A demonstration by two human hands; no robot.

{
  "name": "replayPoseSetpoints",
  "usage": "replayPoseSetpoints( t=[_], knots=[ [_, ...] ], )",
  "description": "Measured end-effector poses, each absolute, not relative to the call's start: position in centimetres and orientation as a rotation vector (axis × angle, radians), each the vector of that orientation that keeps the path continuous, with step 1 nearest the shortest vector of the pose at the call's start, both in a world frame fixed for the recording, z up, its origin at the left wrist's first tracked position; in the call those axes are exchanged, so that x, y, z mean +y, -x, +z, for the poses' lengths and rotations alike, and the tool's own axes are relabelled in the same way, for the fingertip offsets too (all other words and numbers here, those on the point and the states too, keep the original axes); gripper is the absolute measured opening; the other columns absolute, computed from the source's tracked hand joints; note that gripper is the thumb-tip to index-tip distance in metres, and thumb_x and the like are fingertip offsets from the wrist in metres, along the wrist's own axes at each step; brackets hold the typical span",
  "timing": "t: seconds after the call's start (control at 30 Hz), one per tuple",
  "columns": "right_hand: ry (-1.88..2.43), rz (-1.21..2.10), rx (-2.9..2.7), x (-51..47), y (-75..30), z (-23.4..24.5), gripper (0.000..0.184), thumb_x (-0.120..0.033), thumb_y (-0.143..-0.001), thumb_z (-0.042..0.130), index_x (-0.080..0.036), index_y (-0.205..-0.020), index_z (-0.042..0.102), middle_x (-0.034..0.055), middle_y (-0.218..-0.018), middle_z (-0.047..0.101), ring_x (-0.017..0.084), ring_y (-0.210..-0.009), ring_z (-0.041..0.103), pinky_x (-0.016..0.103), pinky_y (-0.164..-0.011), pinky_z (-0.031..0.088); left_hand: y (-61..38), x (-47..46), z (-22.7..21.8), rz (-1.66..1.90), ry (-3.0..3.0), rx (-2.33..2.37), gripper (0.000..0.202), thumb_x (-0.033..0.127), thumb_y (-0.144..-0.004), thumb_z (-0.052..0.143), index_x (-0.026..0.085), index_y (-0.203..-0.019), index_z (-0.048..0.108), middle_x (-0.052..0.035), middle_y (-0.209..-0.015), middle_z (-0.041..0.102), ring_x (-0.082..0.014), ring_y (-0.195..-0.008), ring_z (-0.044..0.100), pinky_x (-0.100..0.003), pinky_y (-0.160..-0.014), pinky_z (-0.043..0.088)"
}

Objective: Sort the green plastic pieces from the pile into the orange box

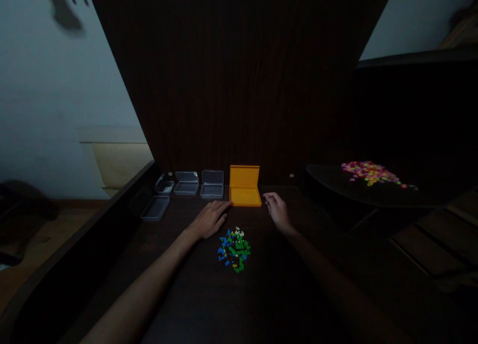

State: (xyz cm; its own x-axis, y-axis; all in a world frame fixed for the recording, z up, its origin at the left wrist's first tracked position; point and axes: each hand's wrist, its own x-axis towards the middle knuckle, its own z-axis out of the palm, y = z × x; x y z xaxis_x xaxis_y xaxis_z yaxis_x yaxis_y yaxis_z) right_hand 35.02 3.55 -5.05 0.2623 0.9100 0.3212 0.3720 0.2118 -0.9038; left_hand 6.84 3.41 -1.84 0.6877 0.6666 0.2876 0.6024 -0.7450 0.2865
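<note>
A yellow box [244, 196] lies with its lid raised at the back of the dark table, and its tray looks bare. My left hand [212, 218] rests flat with its fingers stretched out, the fingertips at the box's front left corner. To the right of the box is my right hand [278, 212], its fingers curled in and apart from the box; nothing shows in them. Between my forearms sits a loose pile of small building bricks [235, 249] in blue, green, white and a little yellow.
Clear plastic cases [212, 190] with raised lids line the back left, another clear case [155, 208] in front of them. A dark panel [239, 85] rises behind. Pink and yellow small pieces [371, 172] are heaped on a dark surface at right. A raised edge [85, 239] bounds the left.
</note>
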Motion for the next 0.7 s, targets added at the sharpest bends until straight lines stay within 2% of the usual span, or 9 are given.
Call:
replayPoseSetpoints(
  t=[0.13,0.33,0.47,0.7],
  knots=[
    [1.356,0.631,-1.215,5.4,-34.5,-4.5,0.030,-0.041,-0.073,0.053,-0.017,-0.089,0.062,0.0025,-0.076,0.061,0.014,-0.054,0.053,0.026,-0.049,0.043,-7.0,3.8,-2.1,0.580,-2.719,1.026,0.050,0.028,-0.097,0.037,0.019,-0.146,0.037,-0.0111,-0.136,0.054,-0.0263,-0.122,0.049,-0.046,-0.104,0.039],
    [1.413,0.591,-1.174,8.0,-34.2,-4.3,0.029,-0.035,-0.069,0.054,-0.017,-0.089,0.062,0.0049,-0.083,0.063,0.016,-0.060,0.057,0.029,-0.054,0.048,-7.5,3.5,-1.8,0.536,-2.720,1.090,0.048,0.029,-0.097,0.037,0.019,-0.144,0.041,-0.0099,-0.138,0.053,-0.0266,-0.123,0.048,-0.046,-0.105,0.038],
    [1.462,0.533,-1.170,8.8,-34.3,-4.3,0.030,-0.035,-0.068,0.055,-0.017,-0.090,0.063,0.0069,-0.087,0.065,0.018,-0.070,0.060,0.030,-0.060,0.050,-7.6,3.3,-1.5,0.530,-2.716,1.104,0.043,0.026,-0.097,0.038,0.018,-0.139,0.046,-0.0104,-0.136,0.055,-0.0266,-0.123,0.048,-0.045,-0.105,0.039],
    [1.403,0.589,-1.257,8.5,-34.2,-4.5,0.044,-0.045,-0.074,0.054,-0.014,-0.105,0.065,0.0107,-0.096,0.068,0.019,-0.072,0.063,0.029,-0.056,0.050,-7.4,3.2,-1.7,0.598,-2.706,1.061,0.033,0.021,-0.096,0.041,0.019,-0.127,0.054,-0.0095,-0.130,0.058,-0.0254,-0.120,0.052,-0.043,-0.104,0.041]
  ],
)
